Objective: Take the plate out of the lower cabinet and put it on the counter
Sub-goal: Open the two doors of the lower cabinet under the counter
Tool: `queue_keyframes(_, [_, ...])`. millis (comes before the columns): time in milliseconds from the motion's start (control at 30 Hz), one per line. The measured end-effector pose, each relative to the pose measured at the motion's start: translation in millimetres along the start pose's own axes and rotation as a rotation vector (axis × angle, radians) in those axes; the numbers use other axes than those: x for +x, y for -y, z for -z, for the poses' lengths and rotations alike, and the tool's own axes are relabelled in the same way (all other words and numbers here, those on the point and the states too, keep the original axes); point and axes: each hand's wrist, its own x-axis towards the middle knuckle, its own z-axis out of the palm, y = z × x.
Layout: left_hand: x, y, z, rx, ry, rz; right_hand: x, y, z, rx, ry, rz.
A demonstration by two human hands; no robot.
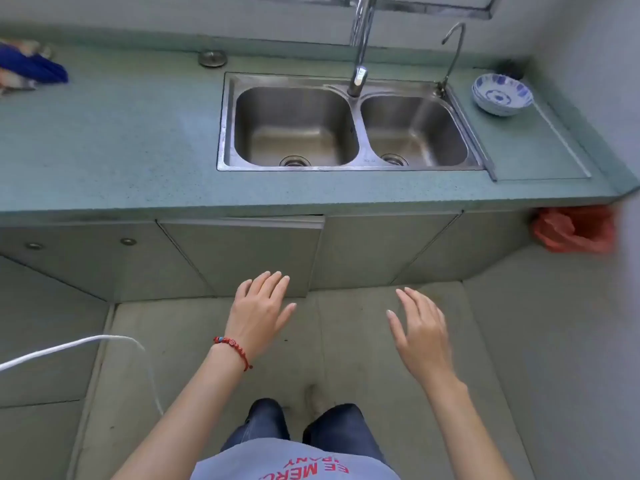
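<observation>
Below the double steel sink (349, 123), set into a green counter (121, 150), runs a row of grey lower cabinet doors (242, 254), all shut or nearly shut; the door directly under the sink's left basin sits slightly proud of its neighbours. No plate shows, so its place cannot be told. Nearer the camera than those doors, two bare hands reach forward over the floor, touching nothing. The left hand (258, 311), with a red bead bracelet (233, 348) at its wrist, has its fingers spread wide and empty, tips just before the door under the sink. The right hand (420, 332) is likewise spread wide and empty. Right of the sink, a blue-patterned bowl (502, 94) stands on the counter.
</observation>
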Motion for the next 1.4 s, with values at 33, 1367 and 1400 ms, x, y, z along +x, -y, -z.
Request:
queue_keyframes(33, [-0.2, 2.3, -3.0, 0.001, -0.049, 0.022, 7.3, -0.4, -1.0, 0.014, 0.01, 0.031])
queue_keyframes(1367, [-265.7, 87.7, -6.5, -0.045, -0.225, 1.3, 7.2, 297.3, -99.9, 0.038, 0.452, 1.324])
queue_keyframes(1400, [-272.8, 93.1, -5.9, -0.041, -0.229, 1.315, 1.9, 308.2, -102.0, 0.038, 0.451, 1.341])
